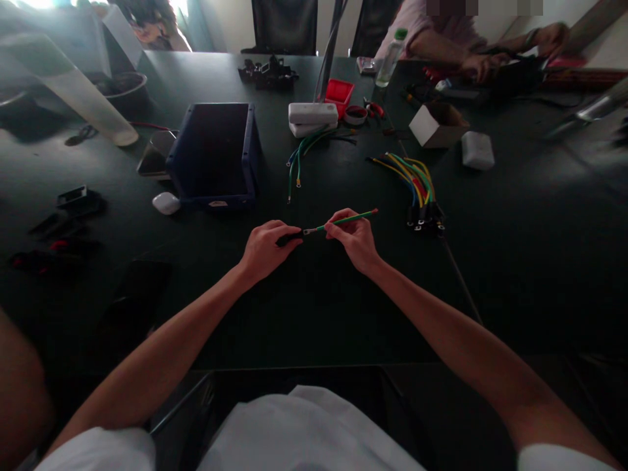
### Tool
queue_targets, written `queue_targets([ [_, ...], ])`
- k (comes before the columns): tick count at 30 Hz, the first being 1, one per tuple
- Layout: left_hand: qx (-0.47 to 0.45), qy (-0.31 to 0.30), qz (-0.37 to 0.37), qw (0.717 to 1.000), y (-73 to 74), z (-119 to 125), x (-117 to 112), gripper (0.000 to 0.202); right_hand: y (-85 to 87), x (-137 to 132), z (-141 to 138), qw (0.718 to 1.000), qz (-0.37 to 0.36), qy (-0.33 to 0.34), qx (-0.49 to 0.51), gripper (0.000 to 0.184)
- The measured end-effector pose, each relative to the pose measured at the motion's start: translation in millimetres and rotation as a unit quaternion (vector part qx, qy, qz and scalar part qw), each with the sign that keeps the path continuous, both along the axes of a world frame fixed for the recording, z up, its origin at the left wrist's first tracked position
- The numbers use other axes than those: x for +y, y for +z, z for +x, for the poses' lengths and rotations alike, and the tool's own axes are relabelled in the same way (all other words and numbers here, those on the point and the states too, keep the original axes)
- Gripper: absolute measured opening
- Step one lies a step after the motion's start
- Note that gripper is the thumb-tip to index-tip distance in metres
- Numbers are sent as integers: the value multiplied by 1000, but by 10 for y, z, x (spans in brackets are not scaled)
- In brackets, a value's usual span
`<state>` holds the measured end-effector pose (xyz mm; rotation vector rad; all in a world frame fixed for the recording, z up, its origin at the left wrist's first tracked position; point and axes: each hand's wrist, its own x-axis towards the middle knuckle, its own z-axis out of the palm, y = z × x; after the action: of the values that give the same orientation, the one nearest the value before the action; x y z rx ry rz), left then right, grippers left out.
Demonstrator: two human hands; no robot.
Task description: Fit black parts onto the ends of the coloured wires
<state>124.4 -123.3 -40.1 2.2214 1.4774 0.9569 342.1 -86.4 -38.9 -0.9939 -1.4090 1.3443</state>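
At the frame's centre, the left hand (267, 250) pinches a black part (290, 239). Beside it, the right hand (357, 242) grips a green wire (349, 219).

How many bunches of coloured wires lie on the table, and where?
2. The mostly green bunch lies in front of the white block; the multicoloured bunch lies to the right of the right hand. More could be hidden in the blue bin.

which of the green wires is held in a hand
The green wire in the right hand, its metal end toward the left hand; other green wires lie on the table.
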Motion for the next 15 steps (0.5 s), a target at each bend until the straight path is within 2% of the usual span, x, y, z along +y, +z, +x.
queue_targets([
  [15, 7, -10, 8, 1000, 4, -7, -3, 20, 55, -13, -11, 1000, 6, 15, -11, 23],
])
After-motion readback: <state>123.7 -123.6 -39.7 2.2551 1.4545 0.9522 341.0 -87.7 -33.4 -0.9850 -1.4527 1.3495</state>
